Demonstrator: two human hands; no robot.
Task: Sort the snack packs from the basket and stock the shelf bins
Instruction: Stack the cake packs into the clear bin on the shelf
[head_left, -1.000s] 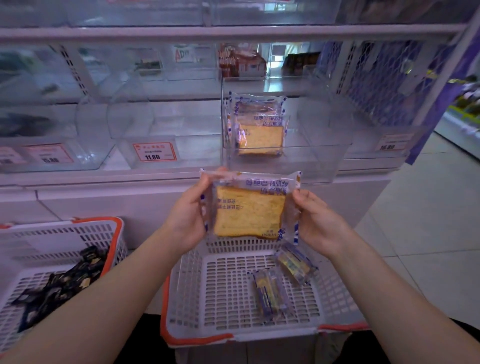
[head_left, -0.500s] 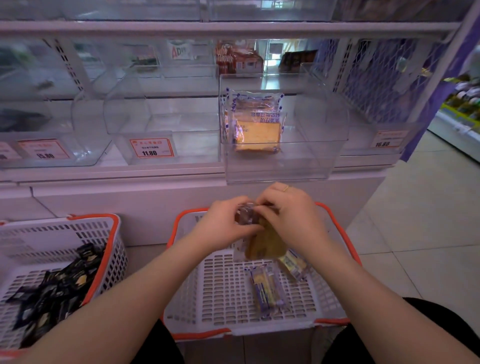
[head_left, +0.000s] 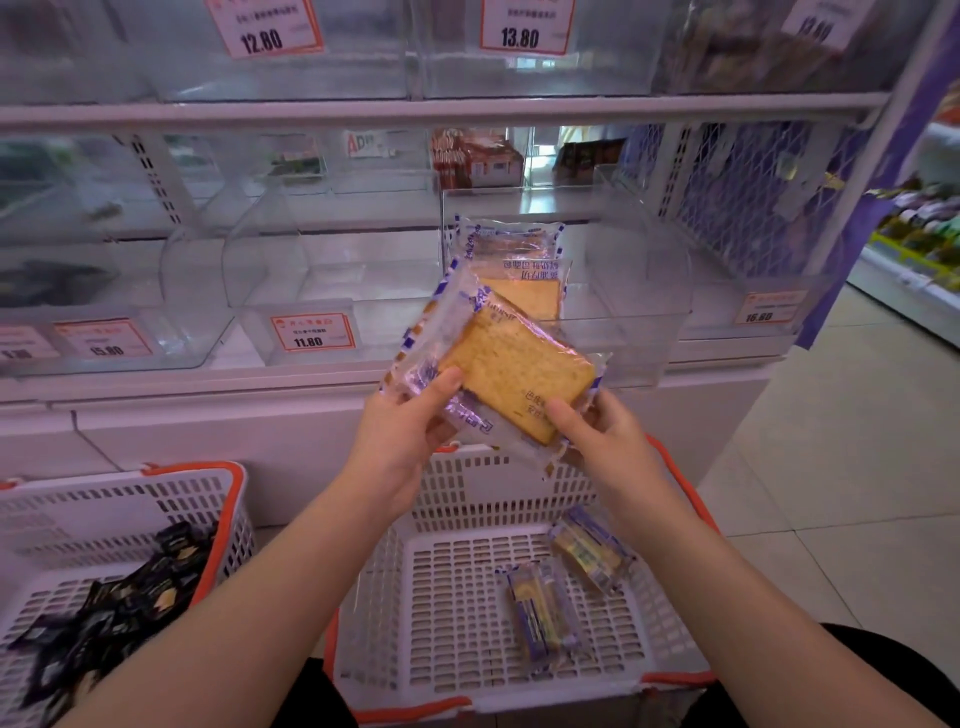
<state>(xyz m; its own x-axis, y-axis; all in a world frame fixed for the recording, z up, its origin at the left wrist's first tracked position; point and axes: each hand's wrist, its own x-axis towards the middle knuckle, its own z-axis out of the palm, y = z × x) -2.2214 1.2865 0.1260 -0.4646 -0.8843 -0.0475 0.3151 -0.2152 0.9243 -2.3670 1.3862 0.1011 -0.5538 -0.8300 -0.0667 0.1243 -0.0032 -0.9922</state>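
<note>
Both hands gripped one toast pack (head_left: 511, 371), tilted, above the white basket (head_left: 467, 499): the left hand (head_left: 402, 434) pinched its left edge, the right hand (head_left: 605, 441) its near corner. It hung just before the clear bin (head_left: 639, 291) holding more packs (head_left: 517, 275); two small packs (head_left: 566, 587) lay in the basket.

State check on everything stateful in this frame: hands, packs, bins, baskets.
left hand: grips held toast pack
right hand: grips same pack
held toast pack: sealed, tilted, above white basket
clear bin: open-topped, holds upright toast packs
white basket: two small packs left
left basket: holds dark packs
</note>
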